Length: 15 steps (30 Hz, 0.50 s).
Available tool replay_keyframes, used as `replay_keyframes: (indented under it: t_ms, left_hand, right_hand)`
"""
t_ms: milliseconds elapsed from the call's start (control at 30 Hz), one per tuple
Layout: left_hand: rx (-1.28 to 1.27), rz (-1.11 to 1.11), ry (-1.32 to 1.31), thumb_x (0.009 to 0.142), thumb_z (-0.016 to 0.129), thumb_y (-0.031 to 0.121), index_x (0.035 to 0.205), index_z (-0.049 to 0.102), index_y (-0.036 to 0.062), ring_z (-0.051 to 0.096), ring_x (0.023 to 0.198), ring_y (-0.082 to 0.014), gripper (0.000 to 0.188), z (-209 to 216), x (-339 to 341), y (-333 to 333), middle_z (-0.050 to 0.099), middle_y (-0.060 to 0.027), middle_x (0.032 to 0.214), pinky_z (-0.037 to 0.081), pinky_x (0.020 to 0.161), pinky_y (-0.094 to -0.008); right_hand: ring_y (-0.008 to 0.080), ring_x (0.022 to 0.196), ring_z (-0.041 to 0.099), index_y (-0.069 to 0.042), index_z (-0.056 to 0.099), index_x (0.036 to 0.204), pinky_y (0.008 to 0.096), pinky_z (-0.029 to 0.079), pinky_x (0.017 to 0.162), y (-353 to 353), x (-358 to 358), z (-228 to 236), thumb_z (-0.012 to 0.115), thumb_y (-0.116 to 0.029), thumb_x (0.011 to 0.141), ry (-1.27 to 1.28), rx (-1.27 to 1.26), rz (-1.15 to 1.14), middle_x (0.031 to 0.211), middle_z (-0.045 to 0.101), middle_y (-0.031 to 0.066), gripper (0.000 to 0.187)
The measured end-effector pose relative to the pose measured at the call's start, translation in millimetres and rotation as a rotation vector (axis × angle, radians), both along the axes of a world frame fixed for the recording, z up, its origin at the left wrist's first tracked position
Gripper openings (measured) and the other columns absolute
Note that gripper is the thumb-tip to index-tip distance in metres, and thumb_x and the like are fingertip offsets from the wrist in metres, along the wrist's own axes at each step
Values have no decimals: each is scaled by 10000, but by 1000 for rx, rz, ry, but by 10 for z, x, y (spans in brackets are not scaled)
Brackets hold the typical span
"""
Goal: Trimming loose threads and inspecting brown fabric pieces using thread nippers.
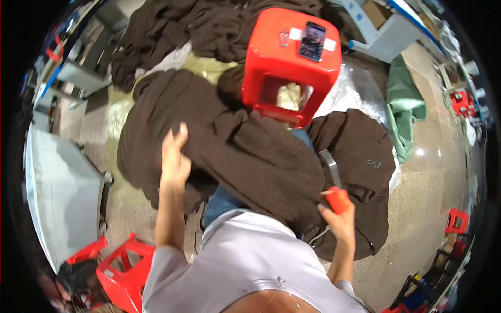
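Note:
Brown knitted cloth lies across my lap in thick folds, with more of it bunched on both sides of my legs. My left hand is against the left part of the cloth, its visible fingers stretched upward and apart. In my right hand is a tool with a red handle and a flat metal blade. That blade points away from me, over the right-hand bundle of cloth. A short light-coloured thread lies on this bundle.
A red plastic stool stands ahead, carrying a phone and a small red item. More brown cloth lies beyond. Green sheeting is at the right; another red stool and a white panel stand at the left.

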State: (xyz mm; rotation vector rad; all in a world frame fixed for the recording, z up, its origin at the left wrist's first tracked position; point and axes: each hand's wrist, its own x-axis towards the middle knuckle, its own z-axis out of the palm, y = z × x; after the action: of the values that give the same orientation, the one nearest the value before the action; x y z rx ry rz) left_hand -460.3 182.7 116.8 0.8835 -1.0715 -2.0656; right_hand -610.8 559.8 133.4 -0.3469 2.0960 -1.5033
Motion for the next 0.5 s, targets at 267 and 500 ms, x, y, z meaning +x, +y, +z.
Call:
replay_keyframes:
  t_ms: [267, 500]
  left_hand:
    - [399, -377, -168, 916, 653, 399, 1147, 630, 45, 599, 1100, -220, 423, -1136, -525, -506, 660, -85, 1163, 464, 950, -381]
    - [128, -415, -119, 920, 645, 224, 1180, 623, 38, 592, 1065, -149, 320, -1568, 157, -266, 670, -37, 1116, 428, 947, -321]
  right_hand:
    - [144, 813, 620, -24, 610, 1167, 301, 497, 797, -419, -304, -406, 728, -113, 846, 391, 326, -211, 905, 662, 93, 353]
    - [177, 811, 639, -5, 570, 1236, 306, 512, 778, -237, -39, -309, 648, -134, 931, 397, 361, -181, 999, 684, 126, 341]
